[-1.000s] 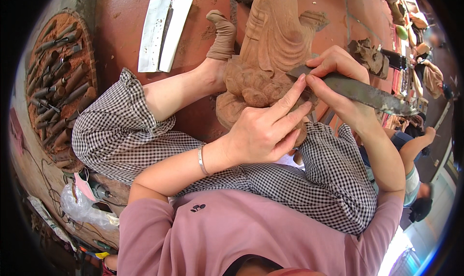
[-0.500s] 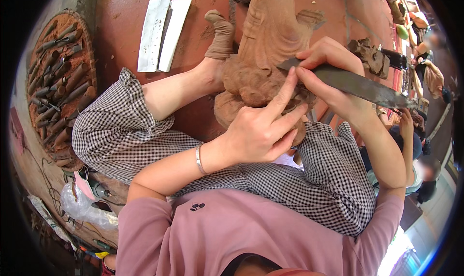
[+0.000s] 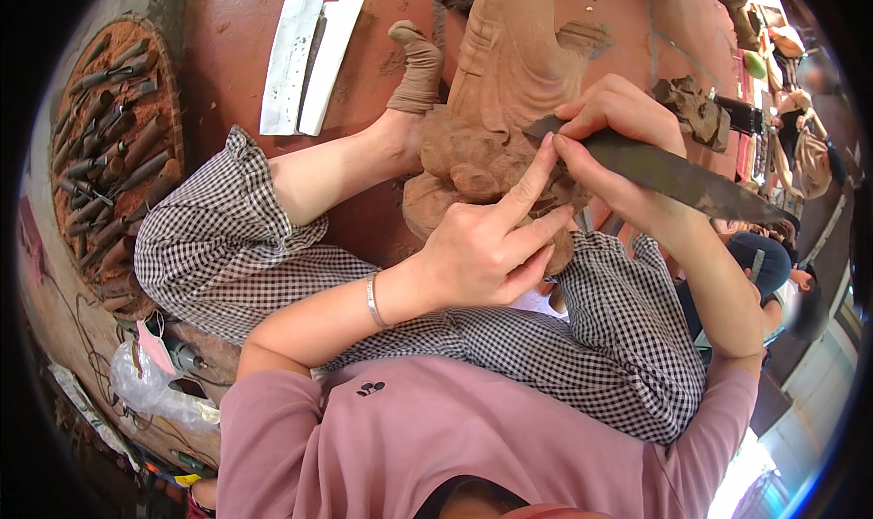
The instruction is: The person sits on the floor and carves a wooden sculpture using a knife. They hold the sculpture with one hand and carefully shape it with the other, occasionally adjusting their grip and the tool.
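Note:
A brown wooden carving [image 3: 509, 60] with flowing, robe-like folds lies in front of me, its knobbly end close to my lap. In my right hand [image 3: 632, 137] is a long, flat, dark carving knife [image 3: 677, 166]. Thumb and fingers pinch it near its narrow tip, which meets the carved surface; the rest slants back under the wrist. My left hand [image 3: 486, 251] rests over the knobbly end with fingers apart. Its index finger stretches to the knife tip beside the right thumb, the middle finger lies along the wood, and the other fingers bend. The left thumb is hidden.
A round basket [image 3: 173, 73] at the left holds several chisels [image 3: 136, 146] among wood dust. A folded white sheet [image 3: 284, 69] lies on the red tiled floor. My socked foot [image 3: 416, 69] sits beside the carving. At the right are a rough wood piece [image 3: 691, 110] and another person [image 3: 764, 260].
The knife's rear end has swung slightly down, and my right hand has shifted a little. My left hand stays almost still. At the right, the other person's raised arm has lowered.

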### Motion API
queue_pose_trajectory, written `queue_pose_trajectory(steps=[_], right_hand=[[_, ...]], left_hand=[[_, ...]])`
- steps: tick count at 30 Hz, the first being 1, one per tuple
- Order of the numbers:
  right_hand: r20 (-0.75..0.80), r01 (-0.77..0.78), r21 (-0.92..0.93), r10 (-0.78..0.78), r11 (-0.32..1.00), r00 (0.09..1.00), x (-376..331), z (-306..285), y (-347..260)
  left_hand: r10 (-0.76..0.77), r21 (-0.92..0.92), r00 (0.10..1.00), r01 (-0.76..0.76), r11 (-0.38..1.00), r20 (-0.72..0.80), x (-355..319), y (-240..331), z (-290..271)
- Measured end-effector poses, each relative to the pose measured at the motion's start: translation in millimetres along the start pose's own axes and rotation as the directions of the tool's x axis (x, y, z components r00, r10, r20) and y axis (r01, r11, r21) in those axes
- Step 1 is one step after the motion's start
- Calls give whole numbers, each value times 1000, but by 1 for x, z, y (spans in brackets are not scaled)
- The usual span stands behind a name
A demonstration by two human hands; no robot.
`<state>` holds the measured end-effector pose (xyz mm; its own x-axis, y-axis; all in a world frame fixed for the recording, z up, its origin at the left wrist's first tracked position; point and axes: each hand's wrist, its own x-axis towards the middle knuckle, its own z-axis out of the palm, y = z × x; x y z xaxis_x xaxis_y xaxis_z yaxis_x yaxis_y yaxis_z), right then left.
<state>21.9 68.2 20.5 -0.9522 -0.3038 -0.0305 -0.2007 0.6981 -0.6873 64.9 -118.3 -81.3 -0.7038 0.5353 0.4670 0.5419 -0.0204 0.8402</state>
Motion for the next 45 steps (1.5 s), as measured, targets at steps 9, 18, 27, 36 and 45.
queue_pose_trajectory(steps=[9,18,27,36,45], right_hand=[[-17,-68,73,70,995,997,-5,-3,5],[1,-143,140,144,980,990,-5,-4,7],[-4,-178,134,180,975,984,-7,-9,9],[-70,-199,155,212,968,975,-16,-15,-6],[239,-595,486,557,640,795,-23,11,-46]], left_hand=[[-12,22,996,10,1000,87,5,2,-4],[-16,47,993,11,999,117,5,1,-5],[-45,31,992,41,999,122,7,4,-5],[-58,-97,978,39,995,-200,9,3,-9],[-179,-198,972,147,969,-155,14,6,-32]])
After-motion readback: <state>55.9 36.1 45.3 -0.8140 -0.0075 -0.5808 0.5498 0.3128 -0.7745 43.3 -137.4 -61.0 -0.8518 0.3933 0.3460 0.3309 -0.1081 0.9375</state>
